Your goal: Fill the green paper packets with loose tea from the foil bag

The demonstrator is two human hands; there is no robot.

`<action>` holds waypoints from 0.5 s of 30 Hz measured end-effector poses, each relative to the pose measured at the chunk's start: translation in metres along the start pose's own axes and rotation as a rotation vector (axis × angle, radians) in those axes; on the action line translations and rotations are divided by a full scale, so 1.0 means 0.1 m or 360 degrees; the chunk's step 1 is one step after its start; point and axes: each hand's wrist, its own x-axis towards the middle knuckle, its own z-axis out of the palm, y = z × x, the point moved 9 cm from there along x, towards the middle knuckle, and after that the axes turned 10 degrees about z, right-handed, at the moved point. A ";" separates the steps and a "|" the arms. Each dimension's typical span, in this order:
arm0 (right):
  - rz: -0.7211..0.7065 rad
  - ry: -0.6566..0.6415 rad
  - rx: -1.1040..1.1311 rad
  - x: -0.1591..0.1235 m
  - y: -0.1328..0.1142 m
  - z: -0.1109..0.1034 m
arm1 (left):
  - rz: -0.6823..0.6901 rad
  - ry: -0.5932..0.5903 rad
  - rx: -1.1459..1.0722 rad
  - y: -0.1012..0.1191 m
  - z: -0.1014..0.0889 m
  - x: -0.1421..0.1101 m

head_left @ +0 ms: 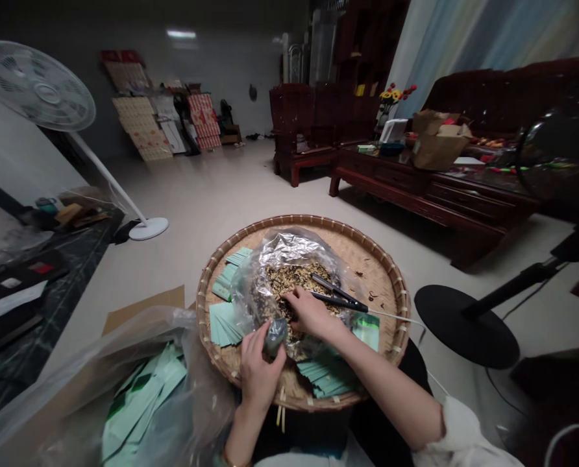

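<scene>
My left hand (260,366) grips a small clear plastic pouch (276,336) between thumb and fingers, at the near side of a round woven bamboo tray (401,311). Bent at the fingers, my right hand (313,316) dips its fingertips into a loose dried mix (289,277) of pale and dark bits; what lies between them is partly hidden. The mix sits in a large open clear plastic bag (289,241) on the tray. Beside my right hand, a black hair straightener (341,299) with a white cord lies partly spread across the bag.
Green packets (225,324) are fanned along the tray's left, with more green packets (331,373) at its near edge. At lower left, a big plastic bag (192,389) holds green packets. A white fan (146,227), a black stand base (465,324) and a wooden table (416,188) stand around.
</scene>
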 end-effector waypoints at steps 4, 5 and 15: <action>0.0015 0.0055 -0.0048 0.00 0.03 0.01 | -0.0077 -0.0006 -0.0027 -0.03 0.00 -0.01; -0.0006 0.0046 -0.0025 0.00 0.02 0.02 | -0.0095 -0.0004 -0.0030 -0.03 0.00 -0.01; -0.0055 0.0098 0.0298 0.07 0.11 -0.03 | -0.0132 0.0003 -0.0050 -0.06 0.01 -0.02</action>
